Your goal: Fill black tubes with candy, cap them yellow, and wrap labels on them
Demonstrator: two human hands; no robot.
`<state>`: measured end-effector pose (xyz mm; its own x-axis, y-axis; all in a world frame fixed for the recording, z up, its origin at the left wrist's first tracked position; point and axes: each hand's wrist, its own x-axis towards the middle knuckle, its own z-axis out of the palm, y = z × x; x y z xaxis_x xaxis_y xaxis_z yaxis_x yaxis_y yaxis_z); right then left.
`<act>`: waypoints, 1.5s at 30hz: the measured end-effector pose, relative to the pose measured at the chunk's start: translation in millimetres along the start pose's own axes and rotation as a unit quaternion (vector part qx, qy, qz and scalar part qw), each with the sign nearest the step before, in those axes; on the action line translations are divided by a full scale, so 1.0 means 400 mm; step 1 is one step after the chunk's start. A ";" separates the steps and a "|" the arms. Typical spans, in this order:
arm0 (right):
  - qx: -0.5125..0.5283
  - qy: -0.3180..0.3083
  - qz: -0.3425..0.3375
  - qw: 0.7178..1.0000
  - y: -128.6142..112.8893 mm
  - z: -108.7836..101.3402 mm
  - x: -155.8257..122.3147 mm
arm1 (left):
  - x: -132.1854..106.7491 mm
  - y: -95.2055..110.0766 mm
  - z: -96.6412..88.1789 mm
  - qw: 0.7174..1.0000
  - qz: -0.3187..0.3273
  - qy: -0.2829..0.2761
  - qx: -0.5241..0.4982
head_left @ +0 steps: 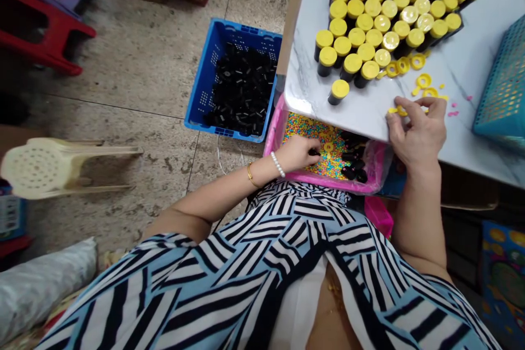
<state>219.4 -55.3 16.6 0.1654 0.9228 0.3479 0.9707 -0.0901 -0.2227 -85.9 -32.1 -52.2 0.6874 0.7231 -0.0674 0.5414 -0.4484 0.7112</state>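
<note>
"Left hand (298,154)?"
"Fingers closed on a black piece (314,152), centre of frame, over small round multicoloured beads (302,127) in a pink tray (272,134)."
"Right hand (422,134)?"
"Fingers bent, slightly parted at a yellow piece (401,112), right of centre; grip cannot be told."
"Materials?"
"Glossy marbled tabletop (309,85); black tubes (325,70), round yellow caps (340,89), upper right."
"Edges?"
"Tabletop overhangs tray; marbled strip between tubes and front edge."

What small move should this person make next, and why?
Probably pick up the small yellow piece with the right hand: its fingertips are right at it on the table, while the left hand appears occupied with a black piece over the beads in the pink tub.
</note>
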 end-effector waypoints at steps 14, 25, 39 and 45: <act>0.000 -0.021 0.018 1.000 -0.016 -0.003 -0.009 | 0.015 -0.018 0.031 0.961 0.246 0.126 -0.012; 0.060 -0.049 -0.026 0.997 0.010 -0.039 0.000 | 0.037 0.014 0.019 0.920 0.284 0.269 -0.001; 0.023 -0.050 0.006 0.998 0.009 -0.020 0.009 | 0.054 -0.043 0.104 0.919 0.241 -0.187 0.249; 0.034 -0.068 0.007 0.997 -0.001 -0.024 0.000 | 0.053 -0.060 0.072 0.936 0.278 -0.173 0.129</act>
<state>220.9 -59.1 25.4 0.1500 0.9643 0.2185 0.9533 -0.0824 -0.2905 -70.3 -21.1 -90.9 0.9891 0.1467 0.0091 0.1213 -0.8493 0.5138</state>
